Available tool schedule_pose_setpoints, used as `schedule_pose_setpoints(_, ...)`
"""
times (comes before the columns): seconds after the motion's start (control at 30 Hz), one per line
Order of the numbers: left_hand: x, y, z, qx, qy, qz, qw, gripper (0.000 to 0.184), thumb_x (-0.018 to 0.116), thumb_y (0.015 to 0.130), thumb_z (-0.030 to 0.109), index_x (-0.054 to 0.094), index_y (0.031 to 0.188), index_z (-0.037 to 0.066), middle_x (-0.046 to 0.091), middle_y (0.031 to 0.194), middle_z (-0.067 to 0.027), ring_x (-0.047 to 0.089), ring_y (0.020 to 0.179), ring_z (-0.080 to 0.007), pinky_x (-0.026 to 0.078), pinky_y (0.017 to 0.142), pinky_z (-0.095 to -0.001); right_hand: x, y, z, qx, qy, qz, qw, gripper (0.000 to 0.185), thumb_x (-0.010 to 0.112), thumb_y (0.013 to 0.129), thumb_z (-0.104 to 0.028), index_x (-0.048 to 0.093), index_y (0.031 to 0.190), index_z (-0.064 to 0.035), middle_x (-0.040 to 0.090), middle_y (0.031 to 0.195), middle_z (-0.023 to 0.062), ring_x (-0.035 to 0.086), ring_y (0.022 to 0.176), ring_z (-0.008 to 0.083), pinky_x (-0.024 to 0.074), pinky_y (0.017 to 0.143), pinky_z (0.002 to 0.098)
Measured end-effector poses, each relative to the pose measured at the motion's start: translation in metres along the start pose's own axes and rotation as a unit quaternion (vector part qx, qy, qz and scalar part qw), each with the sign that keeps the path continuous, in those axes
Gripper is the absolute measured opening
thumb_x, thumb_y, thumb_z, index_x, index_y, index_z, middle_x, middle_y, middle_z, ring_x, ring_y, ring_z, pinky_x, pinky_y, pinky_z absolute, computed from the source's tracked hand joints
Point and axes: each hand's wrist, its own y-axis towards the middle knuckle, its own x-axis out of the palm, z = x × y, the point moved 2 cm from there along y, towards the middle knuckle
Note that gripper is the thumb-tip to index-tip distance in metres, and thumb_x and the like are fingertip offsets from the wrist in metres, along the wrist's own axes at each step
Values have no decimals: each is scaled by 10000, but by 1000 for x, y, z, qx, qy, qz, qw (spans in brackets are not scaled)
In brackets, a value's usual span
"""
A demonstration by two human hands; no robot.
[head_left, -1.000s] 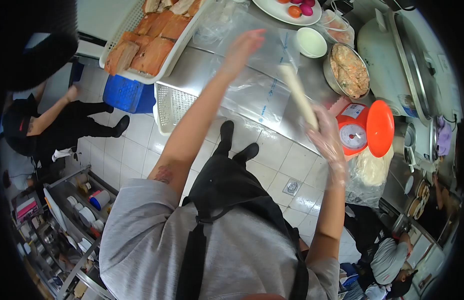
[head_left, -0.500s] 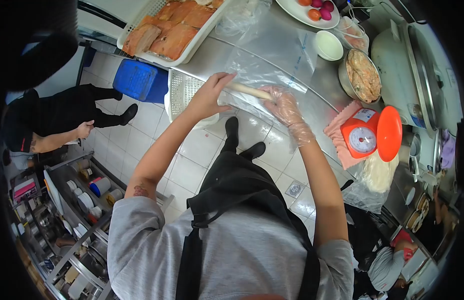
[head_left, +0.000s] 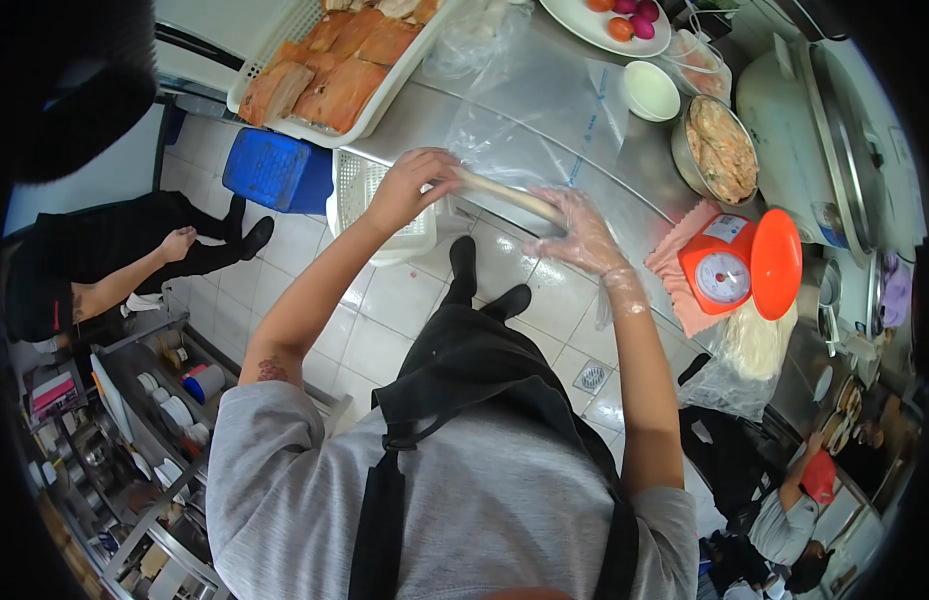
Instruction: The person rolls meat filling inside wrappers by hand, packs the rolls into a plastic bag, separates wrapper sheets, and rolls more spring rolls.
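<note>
A pale wooden rolling pin [head_left: 510,197] lies slantwise over clear plastic sheeting at the front edge of the steel counter. My bare left hand [head_left: 417,183] is closed round its left end, fingers curled and thumb against it. At the other end is my right hand [head_left: 580,235], in a clear plastic glove, with thumb and fingers spread; the pin's end reaches between them to the palm. The clear plastic sheet [head_left: 545,125] stretches across the counter behind the pin. Whatever lies under the pin, I cannot make out.
A white basket [head_left: 370,120] of orange-brown slabs stands at the back left, above a lower white basket [head_left: 425,240]. To the right are a white bowl [head_left: 652,91], a metal bowl of filling [head_left: 720,150] and an orange scale [head_left: 720,265]. Another person's hand [head_left: 177,244] shows at left.
My right hand has opened from its grip on the pin, thumb and fingers spreading. My left fingers have curled closer round its left end. The person at left has shifted.
</note>
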Motion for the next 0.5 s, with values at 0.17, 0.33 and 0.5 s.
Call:
schedule_pose_setpoints(0.17,8,7,-8,-194,-141,12,971,96,732,883,107,722,953,43,716,1013,-82,649,994,-163,529,782,-292,10,-37,23,74,50,160,983,478,870,695,-200,681,1120,-91,629,1227,158,604,1150,299,514,962,401)
schedule_pose_setpoints(0.33,21,14,-18,-221,-229,74,945,154,732,902,134,743,1001,17,724,948,-76,655,849,-104,502,726,-231,14,-44,33,146,160,223,951,243,791,804,-136,706,1008,-35,698,1037,69,643,926,140,516,849,287)
schedule_pose_setpoints(0.5,26,24,-18,-324,-186,87,923,180,742,888,165,744,1011,34,724,960,-92,668,849,-146,512,736,-280,16,-41,46,252,253,225,907,179,730,863,-145,722,990,-19,716,926,29,612,838,97,495,814,266)
